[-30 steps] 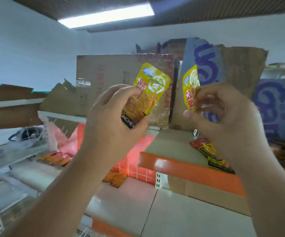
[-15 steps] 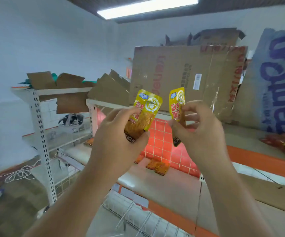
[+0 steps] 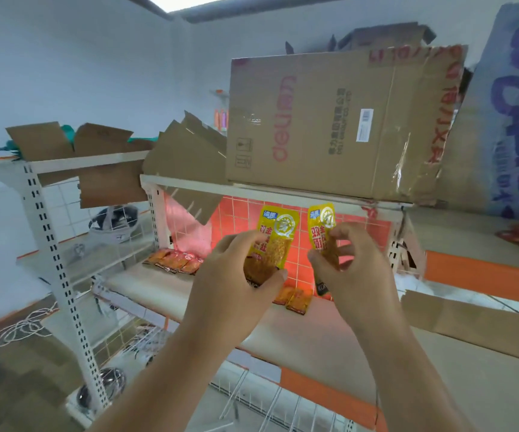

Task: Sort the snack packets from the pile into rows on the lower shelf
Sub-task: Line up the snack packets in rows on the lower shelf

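Both hands are raised in front of the shelving, each holding one yellow snack packet upright. The left hand (image 3: pixel 239 275) grips the left packet (image 3: pixel 275 241) by its lower half, thumb across the bottom edge and fingers curled behind. The right hand (image 3: pixel 350 269) pinches the right packet (image 3: pixel 320 232) between thumb and forefinger, with that packet turned partly edge-on. The two packets are near each other but apart. Behind them, on the lower shelf (image 3: pixel 298 332) with its orange tiled back panel, a row of red-orange packets (image 3: pixel 175 260) lies at the left rear and two orange packets (image 3: pixel 294 299) lie further right. A large cardboard box (image 3: pixel 330 126) sits on the shelf above.
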The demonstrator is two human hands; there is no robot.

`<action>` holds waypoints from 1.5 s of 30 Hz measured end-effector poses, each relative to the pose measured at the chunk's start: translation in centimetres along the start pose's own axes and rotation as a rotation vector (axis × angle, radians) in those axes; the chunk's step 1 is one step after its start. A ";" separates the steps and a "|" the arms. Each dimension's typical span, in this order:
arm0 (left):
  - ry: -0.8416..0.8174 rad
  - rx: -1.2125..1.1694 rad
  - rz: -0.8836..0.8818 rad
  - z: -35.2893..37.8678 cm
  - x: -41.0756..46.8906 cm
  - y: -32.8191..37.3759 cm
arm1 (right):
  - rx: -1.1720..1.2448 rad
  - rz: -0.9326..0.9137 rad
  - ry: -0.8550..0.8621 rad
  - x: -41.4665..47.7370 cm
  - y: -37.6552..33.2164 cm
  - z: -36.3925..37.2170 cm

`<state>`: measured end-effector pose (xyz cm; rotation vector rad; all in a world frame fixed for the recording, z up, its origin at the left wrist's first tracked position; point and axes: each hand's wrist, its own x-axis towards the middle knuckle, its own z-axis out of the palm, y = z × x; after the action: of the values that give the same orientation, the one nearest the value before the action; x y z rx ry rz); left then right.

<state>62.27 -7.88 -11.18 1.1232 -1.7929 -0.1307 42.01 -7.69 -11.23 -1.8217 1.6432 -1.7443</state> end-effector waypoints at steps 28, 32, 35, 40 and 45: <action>-0.728 0.162 -0.125 34.9 4.0 -17.9 | -0.711 0.743 -0.337 3.0 32.7 11.0; -0.762 0.170 -0.006 37.1 4.4 -19.3 | -0.817 0.801 -0.392 3.4 34.2 12.6; -0.785 0.089 0.123 37.9 4.2 -20.5 | -0.762 0.740 -0.343 2.5 33.8 12.7; -0.787 0.059 0.479 37.6 3.2 -24.0 | -0.847 0.514 -0.282 -1.8 33.8 12.2; -0.823 0.161 0.535 38.6 3.8 -24.7 | -0.935 0.490 -0.209 -1.5 34.8 13.4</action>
<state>47.66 -39.07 -41.65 0.6838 -2.8235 -0.1385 32.48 -27.87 -41.19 -1.5257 2.7408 -0.5697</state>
